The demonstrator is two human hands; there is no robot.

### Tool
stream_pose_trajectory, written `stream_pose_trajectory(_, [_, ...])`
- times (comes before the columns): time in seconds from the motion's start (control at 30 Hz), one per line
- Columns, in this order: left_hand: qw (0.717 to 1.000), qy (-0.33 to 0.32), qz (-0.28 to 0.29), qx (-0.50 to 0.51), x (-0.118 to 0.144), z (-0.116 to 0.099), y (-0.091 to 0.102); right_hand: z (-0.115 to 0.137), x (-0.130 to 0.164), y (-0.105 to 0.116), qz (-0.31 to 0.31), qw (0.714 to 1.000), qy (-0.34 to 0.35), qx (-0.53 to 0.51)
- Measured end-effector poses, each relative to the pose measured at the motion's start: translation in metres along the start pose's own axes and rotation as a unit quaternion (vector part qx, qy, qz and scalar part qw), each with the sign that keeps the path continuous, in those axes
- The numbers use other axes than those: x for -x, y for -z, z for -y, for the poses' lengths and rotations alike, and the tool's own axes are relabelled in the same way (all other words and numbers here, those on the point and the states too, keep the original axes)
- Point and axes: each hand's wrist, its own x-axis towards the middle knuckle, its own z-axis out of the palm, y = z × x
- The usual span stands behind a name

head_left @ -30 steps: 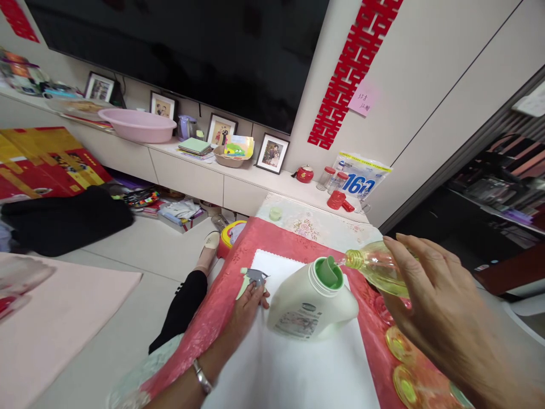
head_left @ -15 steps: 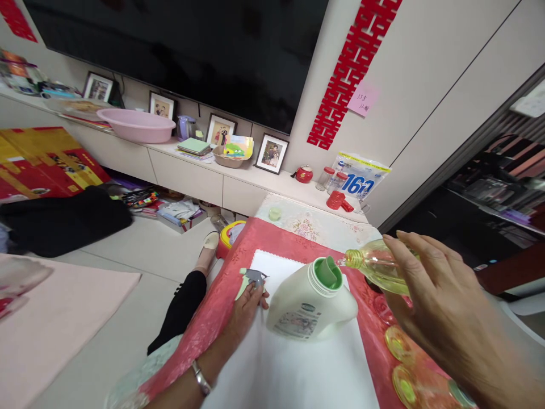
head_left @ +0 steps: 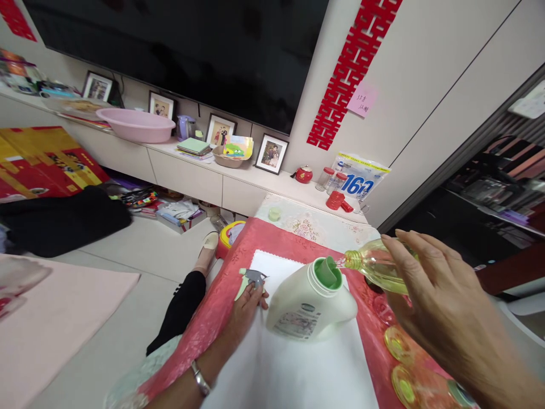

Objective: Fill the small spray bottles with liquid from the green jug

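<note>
Your right hand (head_left: 430,301) grips a clear, glossy plastic bottle (head_left: 377,266) with a yellowish sheen. The white jug (head_left: 310,304) beside it looks like smooth, matt plastic, with a green plastic spout (slightly shinier). Under your left hand (head_left: 244,309) lies a matt white paper sheet (head_left: 293,369) on a red tablecloth (head_left: 213,318) of patterned, faintly lustrous cloth. Your bracelet (head_left: 200,379) gleams like metal.

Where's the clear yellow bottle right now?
In the head view, right of centre: the right hand holds the clear yellow bottle tipped sideways, its mouth at the green spout of the white jug.
</note>
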Motion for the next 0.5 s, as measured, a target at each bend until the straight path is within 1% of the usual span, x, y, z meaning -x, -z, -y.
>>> stream_pose_trajectory(0.5, [1.0, -0.001, -0.002, 0.001, -0.0014, 0.0033, 0.0002, 0.0011, -0.0049, 0.0022, 0.004, 1.0, 0.008, 0.01])
